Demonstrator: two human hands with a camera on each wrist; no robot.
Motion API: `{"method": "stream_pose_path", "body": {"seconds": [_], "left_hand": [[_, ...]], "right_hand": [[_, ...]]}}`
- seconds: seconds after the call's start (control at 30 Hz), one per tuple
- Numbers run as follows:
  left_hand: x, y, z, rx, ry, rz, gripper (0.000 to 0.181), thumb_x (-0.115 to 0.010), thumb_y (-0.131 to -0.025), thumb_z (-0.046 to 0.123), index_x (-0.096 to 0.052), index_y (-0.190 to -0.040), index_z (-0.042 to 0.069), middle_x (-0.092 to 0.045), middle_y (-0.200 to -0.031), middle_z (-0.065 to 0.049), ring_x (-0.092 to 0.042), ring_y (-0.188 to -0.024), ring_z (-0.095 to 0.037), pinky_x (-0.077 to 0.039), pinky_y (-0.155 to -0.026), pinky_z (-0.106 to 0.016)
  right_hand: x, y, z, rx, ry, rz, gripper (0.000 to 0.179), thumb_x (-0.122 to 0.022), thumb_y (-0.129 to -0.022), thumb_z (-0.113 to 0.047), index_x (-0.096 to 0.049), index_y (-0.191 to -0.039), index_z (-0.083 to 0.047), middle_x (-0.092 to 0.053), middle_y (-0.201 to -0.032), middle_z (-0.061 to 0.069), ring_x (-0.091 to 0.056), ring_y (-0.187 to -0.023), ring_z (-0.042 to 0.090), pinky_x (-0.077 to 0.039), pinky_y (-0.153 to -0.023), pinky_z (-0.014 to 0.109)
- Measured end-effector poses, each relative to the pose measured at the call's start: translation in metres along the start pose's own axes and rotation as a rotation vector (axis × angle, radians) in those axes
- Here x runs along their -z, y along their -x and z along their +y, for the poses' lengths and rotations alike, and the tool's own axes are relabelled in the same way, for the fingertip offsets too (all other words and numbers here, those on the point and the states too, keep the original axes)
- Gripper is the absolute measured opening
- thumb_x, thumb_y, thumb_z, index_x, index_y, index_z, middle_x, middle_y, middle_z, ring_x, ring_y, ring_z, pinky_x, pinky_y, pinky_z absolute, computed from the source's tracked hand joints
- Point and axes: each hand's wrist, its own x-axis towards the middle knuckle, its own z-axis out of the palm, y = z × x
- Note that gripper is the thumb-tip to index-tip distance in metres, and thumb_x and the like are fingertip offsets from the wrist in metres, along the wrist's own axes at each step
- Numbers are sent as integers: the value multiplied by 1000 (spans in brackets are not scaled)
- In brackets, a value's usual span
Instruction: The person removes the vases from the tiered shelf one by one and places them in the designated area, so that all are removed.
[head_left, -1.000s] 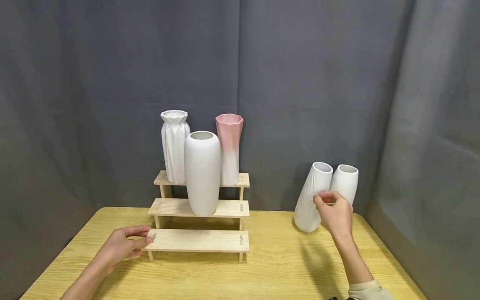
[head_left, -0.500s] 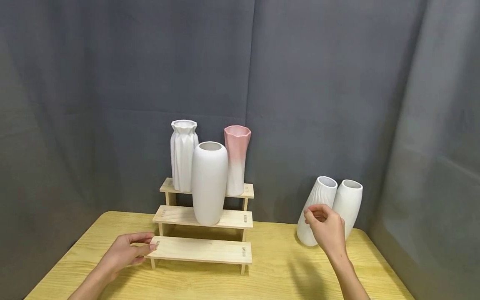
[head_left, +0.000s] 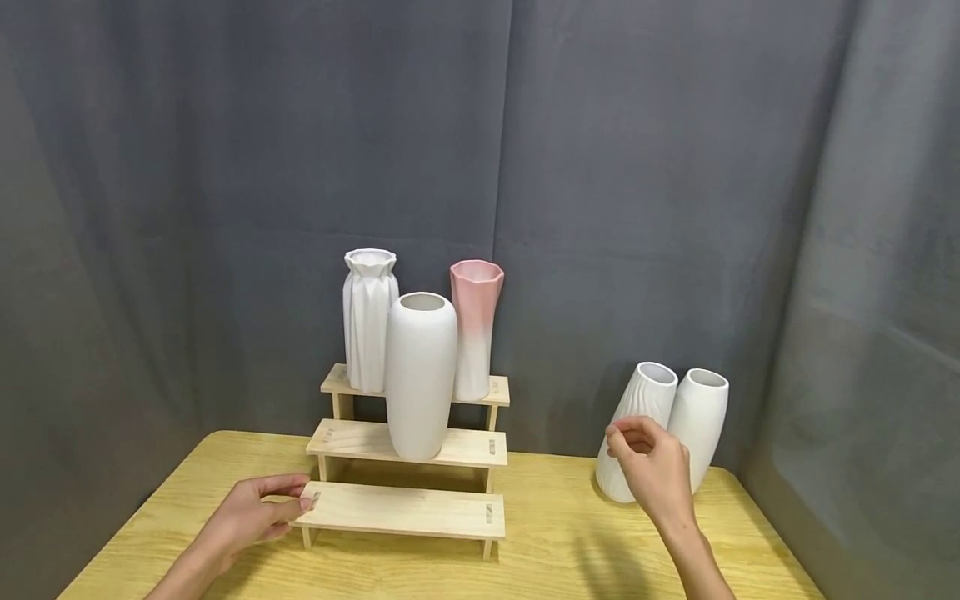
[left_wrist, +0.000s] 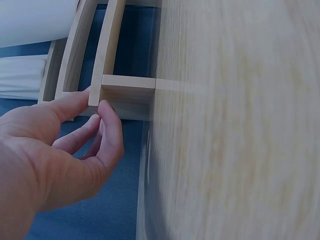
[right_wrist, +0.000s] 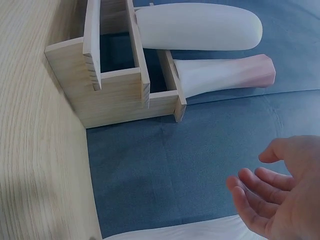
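Observation:
A three-tier wooden shelf stand [head_left: 405, 508] sits left of centre on the table. With thumb above and finger beneath, my left hand [head_left: 251, 518] pinches the left end of its lowest board; the left wrist view shows this grip [left_wrist: 75, 150] from the side. My right hand [head_left: 652, 471], fingers loosely curled around nothing, hovers in front of a white ribbed vase [head_left: 648, 400] and hides part of it. A smooth white vase [head_left: 701, 421] stands beside that one. In the right wrist view the fingers [right_wrist: 260, 195] bend softly, and the palm holds nothing.
A tall smooth white vase [head_left: 422, 375] stands on the middle tier. On the top tier are a white pleated vase [head_left: 367, 333] and a pink-and-white vase [head_left: 476, 333]. Dark grey curtains [head_left: 637, 167] hang behind and beside the yellowish wooden table [head_left: 536, 533].
The head view has tilted up, so everything sits lower in it. My right hand has shifted slightly left and nearer, relative to the two right vases. The left hand keeps its pinch.

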Motion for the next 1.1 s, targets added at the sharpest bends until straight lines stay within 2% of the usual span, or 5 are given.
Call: {"method": "stream_pose_path", "body": {"seconds": [0.33,0.53,0.67,0.87,1.1], "left_hand": [[2,4,-3,18,-3,5,62,-84,-88,24,-60,-137,-4,-61,-125,-14,-65,-105,-25,-58,-81,-43],[8,7,2,-2,-5,9,61,-83,-89,23,-60,-138,-5,-60,-125,-16,-65,-104,-24,-58,-81,-41],[11,8,2,-3,-15,5,61,-82,-89,22,-59,-139,-6,-59,-127,-16,-64,-106,-25,-58,-82,-41],[10,2,1,-33,-17,0,61,-81,-91,22,-57,-140,-7,-58,-128,-17,-64,-106,-26,-58,-82,-42],[0,3,-3,-15,6,8,60,-82,-90,22,-59,-139,-5,-58,-127,-17,-64,-105,-25,-58,-81,-43]], "right_hand": [[-5,7,-9,60,-30,-29,7,-74,-95,-15,-74,-97,-8,-73,-81,-1,-69,-72,13,-52,-68,17],[-17,10,-18,133,-71,-87,6,-77,-93,-14,-74,-97,-10,-72,-83,-4,-70,-76,14,-56,-70,24],[-28,13,-27,146,-120,-120,6,-78,-92,-12,-74,-95,-12,-71,-82,-5,-69,-75,14,-57,-69,27],[-53,21,-48,101,-244,-202,6,-78,-93,-17,-75,-95,-12,-71,-82,0,-69,-75,18,-54,-70,27],[-103,28,-66,42,-336,-276,16,-79,-93,-25,-75,-102,-13,-72,-94,0,-69,-87,16,-55,-79,33]]}}
